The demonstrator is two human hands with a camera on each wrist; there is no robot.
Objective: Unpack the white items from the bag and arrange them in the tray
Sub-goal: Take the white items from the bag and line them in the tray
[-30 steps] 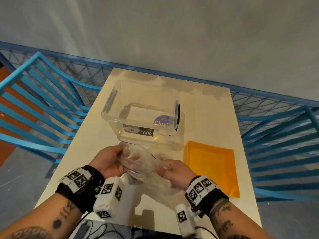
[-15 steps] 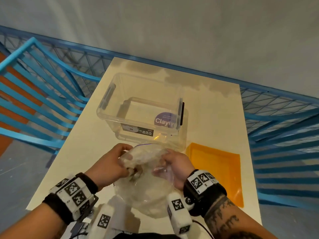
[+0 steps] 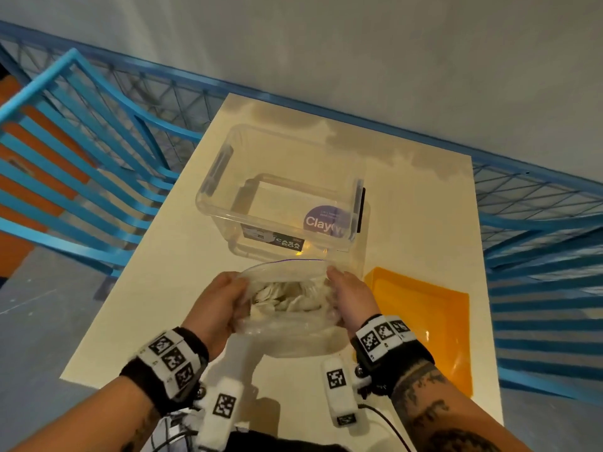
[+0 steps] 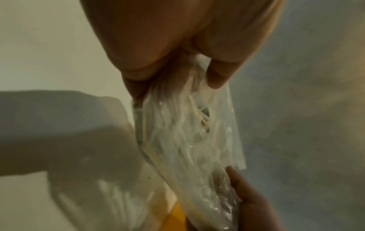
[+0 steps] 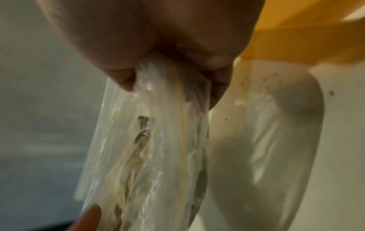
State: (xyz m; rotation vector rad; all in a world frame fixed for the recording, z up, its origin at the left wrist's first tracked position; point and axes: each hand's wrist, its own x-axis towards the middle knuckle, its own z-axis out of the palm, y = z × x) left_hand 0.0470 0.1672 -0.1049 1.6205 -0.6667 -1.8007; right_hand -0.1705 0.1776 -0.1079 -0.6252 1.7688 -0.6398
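Note:
A clear plastic bag (image 3: 287,334) hangs above the table's near part, its mouth pulled wide between my two hands. My left hand (image 3: 225,301) pinches the left rim and my right hand (image 3: 342,295) pinches the right rim. Several white items (image 3: 284,300) lie piled inside the bag. The left wrist view shows the crinkled bag (image 4: 189,140) pinched between thumb and fingers. From the right wrist, the bag (image 5: 158,140) appears pinched the same way. The orange tray (image 3: 434,321) sits on the table to the right of my right hand, with nothing in it.
A clear lidless storage box (image 3: 280,197) stands on the cream table (image 3: 169,282) just beyond the bag. Blue metal railings (image 3: 81,158) flank the table left and right, and a grey wall rises behind it.
The bag went from bunched between my hands to held up with its mouth spread wide. Both hands moved apart to its rims, and the white items now show inside.

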